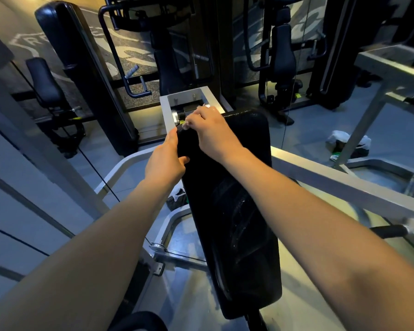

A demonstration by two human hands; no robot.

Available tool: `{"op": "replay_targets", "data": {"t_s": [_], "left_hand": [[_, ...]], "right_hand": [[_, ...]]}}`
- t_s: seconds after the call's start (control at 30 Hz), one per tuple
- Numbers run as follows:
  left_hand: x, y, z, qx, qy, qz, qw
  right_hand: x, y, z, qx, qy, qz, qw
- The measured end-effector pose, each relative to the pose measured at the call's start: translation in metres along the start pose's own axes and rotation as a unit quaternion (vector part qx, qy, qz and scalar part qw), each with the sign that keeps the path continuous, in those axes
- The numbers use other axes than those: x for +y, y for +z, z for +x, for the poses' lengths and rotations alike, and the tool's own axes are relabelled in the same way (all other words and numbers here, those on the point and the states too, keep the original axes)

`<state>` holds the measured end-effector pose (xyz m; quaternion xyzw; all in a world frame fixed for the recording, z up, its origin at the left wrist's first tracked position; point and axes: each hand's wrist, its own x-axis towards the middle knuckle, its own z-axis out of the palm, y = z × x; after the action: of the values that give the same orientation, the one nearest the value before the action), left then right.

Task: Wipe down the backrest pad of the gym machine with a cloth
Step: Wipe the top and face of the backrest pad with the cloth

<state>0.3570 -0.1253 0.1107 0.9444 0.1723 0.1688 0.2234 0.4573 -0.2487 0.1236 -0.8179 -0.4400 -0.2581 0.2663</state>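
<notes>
The long black backrest pad (pixel 239 211) runs from the bottom centre up to the middle of the view, with wet streaks on its surface. My left hand (pixel 165 163) grips the pad's left edge near the top, thumb on the front face. My right hand (pixel 213 132) is curled over the pad's top left corner and holds a small pale crumpled cloth (pixel 186 124). Only bits of the cloth show past my fingertips; the rest is hidden under the hand.
The machine's grey metal frame (pixel 332 180) surrounds the pad, with a bracket (pixel 189 99) just behind its top. A thin cable (pixel 98 175) runs at the left. Other black gym machines (pixel 282 63) stand behind. A white bag (pixel 349 143) lies on the floor at the right.
</notes>
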Motion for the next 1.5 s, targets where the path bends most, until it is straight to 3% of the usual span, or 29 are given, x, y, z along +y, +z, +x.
{"op": "replay_targets", "data": {"t_s": [0.07, 0.23, 0.5, 0.6, 0.73, 0.8, 0.87, 0.97, 1.03, 1.17, 1.23, 1.3, 1.43, 1.5], "left_hand": [[-0.001, -0.001, 0.001, -0.011, -0.005, -0.004, 1.000], [-0.003, -0.001, 0.001, -0.021, -0.010, -0.013, 1.000], [0.007, 0.004, -0.006, 0.000, -0.023, 0.007, 1.000], [0.013, 0.002, -0.010, 0.005, -0.036, 0.014, 0.999], [0.010, 0.000, -0.005, -0.002, -0.025, 0.032, 0.999], [0.011, 0.000, -0.005, -0.009, -0.029, 0.030, 0.999], [0.016, 0.000, -0.007, -0.008, -0.034, 0.019, 0.999], [0.021, -0.001, -0.012, -0.008, -0.040, 0.010, 0.999], [0.023, -0.001, -0.013, -0.005, -0.047, 0.005, 0.999], [0.022, 0.004, -0.013, 0.009, -0.060, -0.004, 0.998], [0.022, 0.007, -0.013, 0.019, -0.059, -0.001, 0.998], [0.023, 0.009, -0.014, 0.024, -0.062, 0.000, 0.998], [0.021, 0.012, -0.010, 0.026, -0.081, 0.005, 0.996], [0.019, 0.013, -0.009, 0.026, -0.082, 0.004, 0.996]], "right_hand": [[0.030, -0.013, -0.005, 0.025, 0.008, -0.032, 0.999], [0.094, -0.041, -0.027, 0.076, 0.140, -0.055, 0.986], [0.058, -0.008, -0.055, 0.211, 0.217, 0.036, 0.952], [0.030, 0.022, -0.077, 0.182, 0.170, 0.038, 0.968], [0.016, 0.044, -0.119, 0.036, -0.014, 0.007, 0.999], [0.032, 0.031, -0.118, 0.016, -0.061, -0.002, 0.998], [0.052, 0.010, -0.101, 0.071, 0.017, 0.013, 0.997], [0.071, -0.010, -0.064, 0.193, 0.162, 0.006, 0.968], [0.057, -0.003, -0.058, 0.193, 0.193, 0.018, 0.962], [0.013, 0.041, -0.107, 0.080, 0.061, 0.051, 0.994], [0.018, 0.047, -0.122, 0.017, -0.021, 0.032, 0.999], [0.036, 0.032, -0.114, 0.008, -0.063, 0.019, 0.998], [0.086, -0.008, -0.083, 0.159, 0.092, 0.018, 0.983], [0.095, -0.007, -0.083, 0.172, 0.147, 0.024, 0.974]]}}
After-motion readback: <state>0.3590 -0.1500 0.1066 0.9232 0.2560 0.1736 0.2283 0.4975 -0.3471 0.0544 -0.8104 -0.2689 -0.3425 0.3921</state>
